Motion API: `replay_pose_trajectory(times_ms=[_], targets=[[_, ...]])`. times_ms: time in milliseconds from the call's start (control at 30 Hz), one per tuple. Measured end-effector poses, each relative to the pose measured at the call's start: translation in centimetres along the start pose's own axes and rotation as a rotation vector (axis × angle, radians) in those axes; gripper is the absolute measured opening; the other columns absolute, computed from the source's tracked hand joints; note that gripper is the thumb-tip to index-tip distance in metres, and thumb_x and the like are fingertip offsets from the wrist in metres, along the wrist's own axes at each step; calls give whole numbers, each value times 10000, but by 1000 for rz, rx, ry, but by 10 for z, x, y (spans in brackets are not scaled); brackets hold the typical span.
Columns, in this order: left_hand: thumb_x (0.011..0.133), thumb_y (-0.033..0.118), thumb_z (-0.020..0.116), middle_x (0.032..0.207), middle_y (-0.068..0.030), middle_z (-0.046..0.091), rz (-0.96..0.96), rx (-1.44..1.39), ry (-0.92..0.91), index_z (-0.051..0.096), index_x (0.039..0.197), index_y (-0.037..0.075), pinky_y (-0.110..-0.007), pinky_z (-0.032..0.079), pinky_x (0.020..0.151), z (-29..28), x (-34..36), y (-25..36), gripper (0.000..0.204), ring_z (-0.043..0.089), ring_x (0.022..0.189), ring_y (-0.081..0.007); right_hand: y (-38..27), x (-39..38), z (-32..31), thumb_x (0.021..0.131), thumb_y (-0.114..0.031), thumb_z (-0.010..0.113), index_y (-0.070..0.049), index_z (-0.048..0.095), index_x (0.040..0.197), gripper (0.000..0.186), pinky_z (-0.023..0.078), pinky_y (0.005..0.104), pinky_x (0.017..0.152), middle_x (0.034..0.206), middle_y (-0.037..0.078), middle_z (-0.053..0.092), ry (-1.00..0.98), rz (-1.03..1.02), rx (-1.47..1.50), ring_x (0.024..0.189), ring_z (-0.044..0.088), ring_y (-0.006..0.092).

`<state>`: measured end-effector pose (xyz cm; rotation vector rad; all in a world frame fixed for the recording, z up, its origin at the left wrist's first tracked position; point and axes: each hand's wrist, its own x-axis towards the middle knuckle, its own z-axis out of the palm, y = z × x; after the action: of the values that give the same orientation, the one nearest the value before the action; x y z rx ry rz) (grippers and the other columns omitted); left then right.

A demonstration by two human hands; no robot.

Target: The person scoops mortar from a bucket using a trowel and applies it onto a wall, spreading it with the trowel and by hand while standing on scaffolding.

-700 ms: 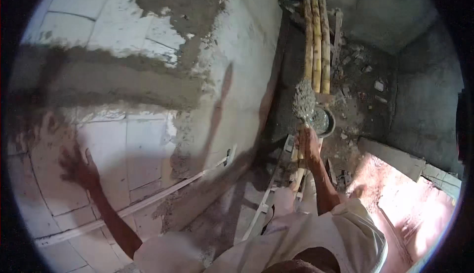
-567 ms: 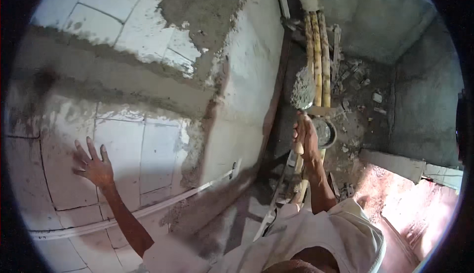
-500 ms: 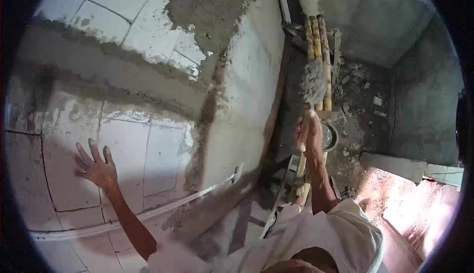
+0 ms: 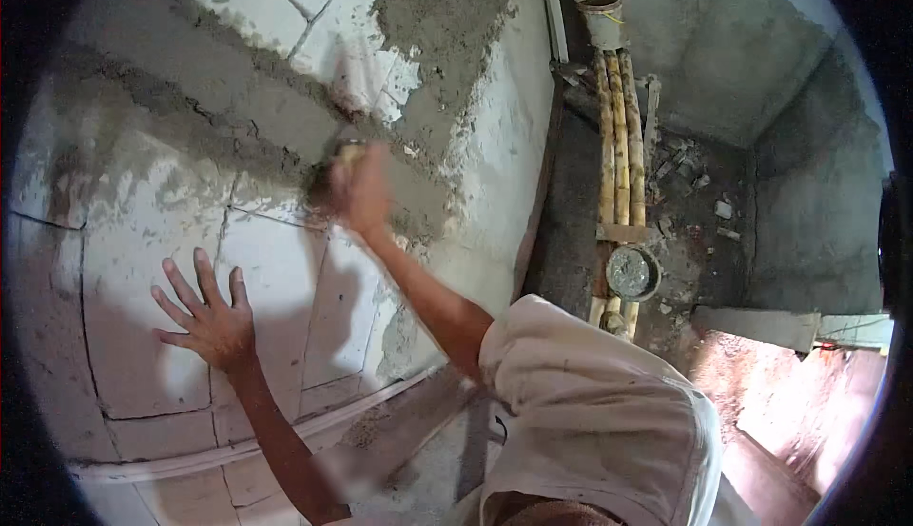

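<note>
My left hand (image 4: 217, 324) rests with fingers spread against the pale block wall (image 4: 276, 288), nothing in its grasp. Closed around a trowel (image 4: 354, 79), my right hand (image 4: 363, 193) is at a band of wet grey mortar (image 4: 200, 98) across the wall. Motion smears the trowel, so its blade shows only faintly against the wall, and I cannot tell how much mortar is on it. More mortar coats the wall (image 4: 442, 22) above and to the right of this hand.
Bamboo poles (image 4: 623, 146) run lengthwise on the right, with a short board (image 4: 621, 233) across them. A round pail of grey mortar (image 4: 658, 283) stands near me; a whitish bucket (image 4: 603, 27) stands at the far end. Rubble (image 4: 680, 165) litters the floor beside the poles. A pale pipe (image 4: 228, 452) runs along the lower wall.
My right hand has swung left from over the poles to the wall with the trowel; the grey load seen beyond the hand is no longer visible there. My left hand stays on the wall.
</note>
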<state>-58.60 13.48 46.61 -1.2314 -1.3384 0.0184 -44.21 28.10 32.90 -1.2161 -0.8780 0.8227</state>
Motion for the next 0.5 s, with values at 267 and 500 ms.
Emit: replay_pose_trajectory(times_ms=[267, 500], targets=[[817, 553, 576, 1530, -18, 172, 3, 47, -140, 264, 1432, 373, -743, 189, 979, 3, -9, -6, 713, 206, 1379, -329, -60, -72, -147, 894, -182, 563, -44, 383, 1212, 391, 463, 400, 703, 931, 191, 529, -411, -138, 350, 807, 587, 308], [919, 595, 331, 1496, -85, 251, 156, 19, 188, 237, 1464, 206, -601, 268, 1023, 38, -4, -22, 675, 252, 1359, -334, 257, -117, -473, 912, -353, 491, -124, 438, 1252, 414, 482, 456, 801, 988, 127, 667, -562, 459, -898, 900, 625, 349]])
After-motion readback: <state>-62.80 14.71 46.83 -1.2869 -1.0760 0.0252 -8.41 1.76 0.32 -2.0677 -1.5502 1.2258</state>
